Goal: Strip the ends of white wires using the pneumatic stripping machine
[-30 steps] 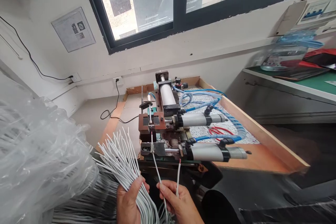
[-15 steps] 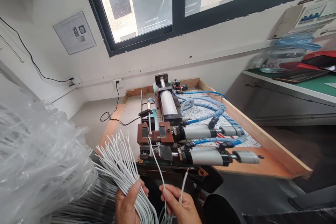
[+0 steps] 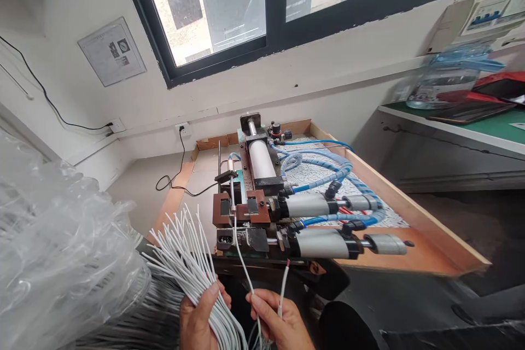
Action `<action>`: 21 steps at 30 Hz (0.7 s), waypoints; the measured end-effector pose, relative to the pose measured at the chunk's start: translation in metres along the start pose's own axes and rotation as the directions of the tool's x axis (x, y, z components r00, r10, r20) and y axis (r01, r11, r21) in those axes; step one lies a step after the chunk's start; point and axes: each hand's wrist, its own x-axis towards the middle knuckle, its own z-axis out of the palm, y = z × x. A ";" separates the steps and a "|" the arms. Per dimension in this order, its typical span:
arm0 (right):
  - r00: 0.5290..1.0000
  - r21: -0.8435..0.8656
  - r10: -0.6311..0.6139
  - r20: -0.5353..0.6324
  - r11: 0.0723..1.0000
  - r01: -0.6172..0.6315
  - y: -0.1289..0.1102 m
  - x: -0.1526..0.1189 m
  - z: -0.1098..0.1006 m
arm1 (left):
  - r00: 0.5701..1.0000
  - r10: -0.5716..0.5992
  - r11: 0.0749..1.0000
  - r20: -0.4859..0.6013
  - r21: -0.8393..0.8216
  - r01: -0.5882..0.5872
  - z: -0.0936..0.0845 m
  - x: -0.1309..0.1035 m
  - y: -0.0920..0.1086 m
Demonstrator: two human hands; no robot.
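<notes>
Cable, white and thin, rises from the right hand (image 3: pixel 283 320), pinched between thumb and fingertip. This single cable (image 3: pixel 244 266) runs forward of the grip to a machine (image 3: pixel 261 188), its far end in the gap between two brown blocks (image 3: pixel 222 212); whether it touches the rod (image 3: pixel 232 192) above it, I cannot tell. It probably weighs next to nothing, springy rather than limp, with a smooth sheath that could slide under a loose pinch; a hold fairly near the tip should keep it straight, and the reddish cores at a bared end look the part most easily bent. One second cable (image 3: pixel 283 289), reddish at its tip, stands up among the same hand's fingers, just right of the pinch. Left of it, the left hand (image 3: pixel 200 317) wraps around a bundle (image 3: pixel 192 262), its thumb across the strands; the bundle is too dense to count and likely heavier, wanting a full palm, with loose ends fanning out beyond the grip.

Beyond the right hand, the machine carries three silver cylinders (image 3: pixel 309 205), within one wooden tray (image 3: pixel 415 211). Left of the left hand sits plastic wrapping (image 3: pixel 61 240); I cannot tell how many bags it makes.
</notes>
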 end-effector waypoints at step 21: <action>0.948 -0.522 -0.051 0.315 0.825 0.218 0.010 -0.045 -0.036 | 0.996 0.094 0.995 -0.003 -0.029 -0.095 -0.001 -0.008 0.008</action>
